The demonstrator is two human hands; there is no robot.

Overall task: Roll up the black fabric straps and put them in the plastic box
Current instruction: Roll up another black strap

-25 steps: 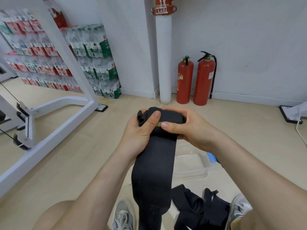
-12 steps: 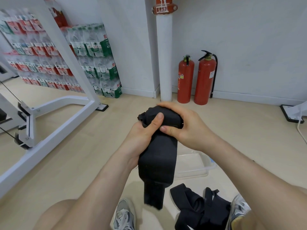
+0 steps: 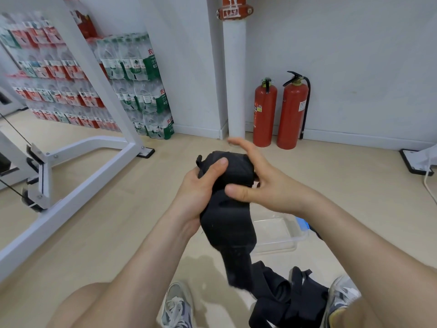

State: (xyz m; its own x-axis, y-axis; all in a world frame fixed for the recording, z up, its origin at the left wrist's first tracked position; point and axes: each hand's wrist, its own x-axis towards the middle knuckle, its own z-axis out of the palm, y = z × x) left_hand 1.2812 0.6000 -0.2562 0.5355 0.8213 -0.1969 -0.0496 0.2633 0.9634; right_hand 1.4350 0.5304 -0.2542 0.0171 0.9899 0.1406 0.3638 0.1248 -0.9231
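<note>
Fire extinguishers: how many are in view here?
2. Both stand against the wall: the smaller extinguisher beside the white pipe, the taller extinguisher just right of it.

Left hand (image 3: 201,185) grips rolled strap (image 3: 227,171); right hand (image 3: 262,178) thumb presses it.

Both forearms reach forward; the left hand (image 3: 198,188) grips the strap (image 3: 238,169), thumb on top, while the right hand (image 3: 269,183) spreads straight fingers, its thumb touching the strap.
</note>
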